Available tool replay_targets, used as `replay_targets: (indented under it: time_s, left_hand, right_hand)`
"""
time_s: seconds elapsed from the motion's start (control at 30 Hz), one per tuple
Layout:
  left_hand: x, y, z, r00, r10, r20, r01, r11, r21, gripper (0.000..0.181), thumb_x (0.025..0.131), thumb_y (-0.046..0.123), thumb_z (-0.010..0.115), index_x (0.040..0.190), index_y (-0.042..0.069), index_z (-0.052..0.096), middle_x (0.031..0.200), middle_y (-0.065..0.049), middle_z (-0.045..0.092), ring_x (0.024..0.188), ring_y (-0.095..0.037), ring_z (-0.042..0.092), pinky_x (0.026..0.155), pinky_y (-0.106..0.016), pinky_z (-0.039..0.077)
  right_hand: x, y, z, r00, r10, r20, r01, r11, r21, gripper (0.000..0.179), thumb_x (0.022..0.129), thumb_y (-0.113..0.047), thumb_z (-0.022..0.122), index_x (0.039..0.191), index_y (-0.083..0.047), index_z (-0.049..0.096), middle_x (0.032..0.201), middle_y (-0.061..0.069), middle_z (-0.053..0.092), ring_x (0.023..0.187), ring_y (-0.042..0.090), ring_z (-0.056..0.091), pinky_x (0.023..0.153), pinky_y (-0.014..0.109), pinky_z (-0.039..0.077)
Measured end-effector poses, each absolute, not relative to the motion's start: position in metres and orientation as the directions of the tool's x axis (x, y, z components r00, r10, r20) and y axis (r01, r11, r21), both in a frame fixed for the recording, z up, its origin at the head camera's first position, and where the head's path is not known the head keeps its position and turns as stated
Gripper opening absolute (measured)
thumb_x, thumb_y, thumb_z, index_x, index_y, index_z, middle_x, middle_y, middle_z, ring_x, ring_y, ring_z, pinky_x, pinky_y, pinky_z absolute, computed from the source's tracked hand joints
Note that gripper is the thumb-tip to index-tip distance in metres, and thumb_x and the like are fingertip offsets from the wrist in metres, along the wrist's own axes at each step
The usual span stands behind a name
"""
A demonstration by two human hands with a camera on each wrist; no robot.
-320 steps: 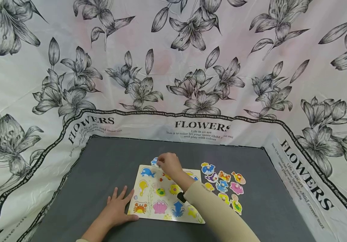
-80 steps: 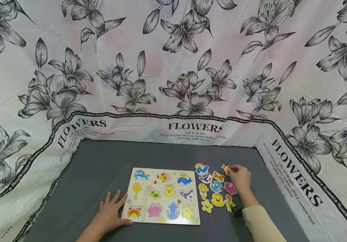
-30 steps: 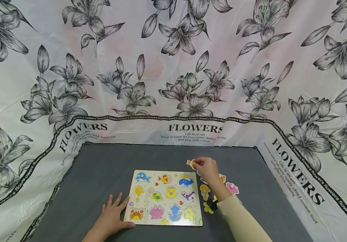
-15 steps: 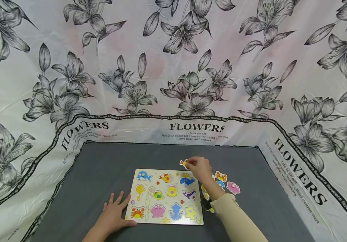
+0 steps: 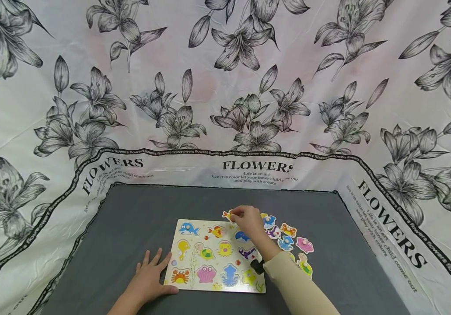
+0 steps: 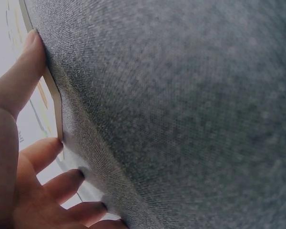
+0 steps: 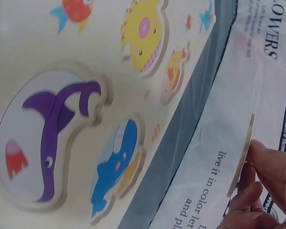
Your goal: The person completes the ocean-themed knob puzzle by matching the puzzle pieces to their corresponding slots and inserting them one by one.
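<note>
My right hand [image 5: 249,222] pinches an orange and yellow fish puzzle piece [image 5: 227,215] above the far edge of the puzzle board [image 5: 245,286]. The right wrist view shows that piece [image 7: 241,162] edge-on between thumb and fingers, its printed face turned away. The board is cream, with sea-animal shapes cut into it, among them a matching fish shape [image 5: 216,231] and a blue whale shape [image 7: 117,167]. My left hand [image 5: 148,278] lies spread at the board's near left corner. Its thumb [image 6: 33,52] and index fingertip touch the board's edge in the left wrist view.
Right of the board lie several loose pieces with knobs, among them a pink fish [image 5: 304,245], a crab [image 5: 288,229] and a turtle [image 5: 305,265]. My right forearm hides some of them. Dark grey cloth [image 5: 162,201] covers the table, and a flower-printed curtain [image 5: 256,170] stands behind.
My right hand has picked up the fish piece from the right of the loose pieces and carried it left along the board's far edge. The left hand stays in place.
</note>
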State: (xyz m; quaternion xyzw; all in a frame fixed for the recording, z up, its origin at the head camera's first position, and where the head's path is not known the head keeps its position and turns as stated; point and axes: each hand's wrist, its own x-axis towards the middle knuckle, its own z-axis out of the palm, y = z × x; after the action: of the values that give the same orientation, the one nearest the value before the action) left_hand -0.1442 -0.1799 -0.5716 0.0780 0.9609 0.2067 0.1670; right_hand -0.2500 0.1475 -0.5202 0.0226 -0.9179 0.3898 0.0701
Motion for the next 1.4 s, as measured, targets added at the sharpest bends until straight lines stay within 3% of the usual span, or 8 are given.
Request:
replay_targets:
  time_s: [0.33, 0.67, 1.23, 1.4]
  left_hand:
    - [-0.143, -0.179, -0.571, -0.935, 0.215, -0.283, 0.082, 0.905, 0.417, 0.117, 0.059, 0.070, 0.083, 0.153, 0.013, 0.045, 0.161, -0.028, 0.031, 0.147, -0.062, 0.012, 0.108, -0.079, 0.020]
    - [-0.142, -0.183, -0.572, -0.939, 0.205, -0.276, 0.073, 0.903, 0.423, 0.119, 0.058, 0.071, 0.083, 0.153, 0.012, 0.045, 0.161, -0.028, 0.031, 0.147, -0.062, 0.011, 0.108, -0.080, 0.019]
    - [-0.142, -0.181, -0.570, -0.944, 0.209, -0.254, 0.089, 0.906, 0.414, 0.118, 0.058, 0.071, 0.083, 0.154, 0.014, 0.044, 0.161, -0.026, 0.031, 0.147, -0.061, 0.013, 0.108, -0.079, 0.021]
    - [-0.142, -0.182, -0.571, -0.944, 0.205, -0.259, 0.081, 0.903, 0.421, 0.119, 0.057, 0.072, 0.083, 0.154, 0.014, 0.045, 0.161, -0.025, 0.032, 0.147, -0.060, 0.013, 0.108, -0.079, 0.021]
  right_hand:
    - [-0.251, 0.131, -0.525, -0.993, -0.004, 0.121, -0.089, 0.701, -0.707, 0.008, 0.091, -0.020, 0.077, 0.096, -0.015, 0.080, 0.084, -0.002, 0.075, 0.073, 0.012, 0.064, 0.063, 0.028, 0.053]
    - [-0.253, 0.111, -0.538, -0.999, -0.009, 0.048, -0.039, 0.726, -0.687, 0.006, 0.091, -0.021, 0.077, 0.095, -0.017, 0.079, 0.083, -0.005, 0.073, 0.076, 0.013, 0.063, 0.076, 0.037, 0.054]
    - [-0.255, 0.102, -0.559, -0.998, -0.048, -0.034, -0.016, 0.777, -0.629, 0.005, 0.088, -0.022, 0.079, 0.089, -0.017, 0.079, 0.081, -0.005, 0.068, 0.075, 0.014, 0.057, 0.074, 0.038, 0.046]
    - [-0.258, 0.100, -0.564, -0.997, -0.076, -0.025, -0.044, 0.783, -0.621, 0.004, 0.088, -0.020, 0.079, 0.089, -0.016, 0.079, 0.080, -0.005, 0.068, 0.073, 0.013, 0.057, 0.071, 0.034, 0.050]
